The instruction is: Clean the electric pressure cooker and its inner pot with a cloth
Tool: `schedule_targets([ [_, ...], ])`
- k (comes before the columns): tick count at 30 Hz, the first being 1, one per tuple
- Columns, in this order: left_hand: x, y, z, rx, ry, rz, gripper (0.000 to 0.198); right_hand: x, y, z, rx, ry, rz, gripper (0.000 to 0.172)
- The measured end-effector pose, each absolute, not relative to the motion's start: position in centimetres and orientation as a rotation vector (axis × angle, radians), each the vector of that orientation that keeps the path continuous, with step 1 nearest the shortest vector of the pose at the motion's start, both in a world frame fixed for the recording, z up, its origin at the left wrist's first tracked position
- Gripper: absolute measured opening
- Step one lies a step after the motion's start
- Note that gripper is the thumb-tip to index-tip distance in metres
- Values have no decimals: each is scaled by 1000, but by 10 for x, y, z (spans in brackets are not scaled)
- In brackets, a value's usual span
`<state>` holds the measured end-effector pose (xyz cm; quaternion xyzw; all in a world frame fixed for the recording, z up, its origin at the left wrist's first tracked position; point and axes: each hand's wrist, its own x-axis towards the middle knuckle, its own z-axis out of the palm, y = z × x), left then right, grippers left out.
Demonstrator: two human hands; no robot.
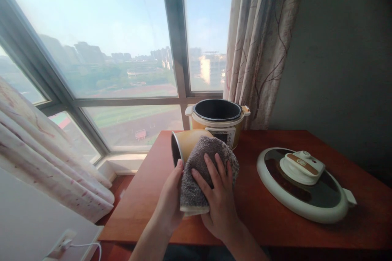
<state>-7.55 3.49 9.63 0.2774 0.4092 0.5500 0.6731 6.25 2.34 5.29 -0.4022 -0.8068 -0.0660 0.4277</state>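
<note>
While daylight pours through the window, a person's left hand (170, 204) grasps a gold-coloured, cylindrical metal pot (192, 142) near its dark rim, thumb up and most fingers hidden. The right hand (219, 200) lies unclenched, fingers spread across a grey-brown, fuzzy cloth (198, 185) draped over the pot's side. The pot is tipped sideways in front of the person, its mouth facing left; whether it touches the table, I cannot tell.

Just behind it stands a cream-and-gold, round electric cooker (200, 123), its dark interior exposed and its front panel partly hidden by the cloth. To the right, a white-rimmed, round lid (333, 204) with a dark top and a raised white-and-brown centrepiece rests on the reddish-brown wooden table (254, 222). Beyond, pale patterned curtains (260, 49) flank the grey-framed window (122, 20), overlooking hazy buildings and a sports field; a white cord (87, 245) runs from a wall socket (63, 244) at lower left.
</note>
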Motion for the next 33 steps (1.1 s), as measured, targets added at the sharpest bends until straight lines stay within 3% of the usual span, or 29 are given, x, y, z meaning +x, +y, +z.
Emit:
schedule_targets([
  [8, -106, 24, 24, 1213, 1173, 1264, 45, 66, 42, 75, -1018, -1959, -53, 63],
  [20, -94, 27, -1, 1279, 1182, 1376, 52, 55, 57, 91, -1063, -1956, -3, 66],
  [27, -76, 24, 12, 1320, 1150, 1385, 65, 49, 61, 89, -1081, -1963, -69, 63],
  [33, -62, 20, 14, 1258, 1156, 1410, 63, 55, 59, 78, -1026, -1961, -89, 71],
])
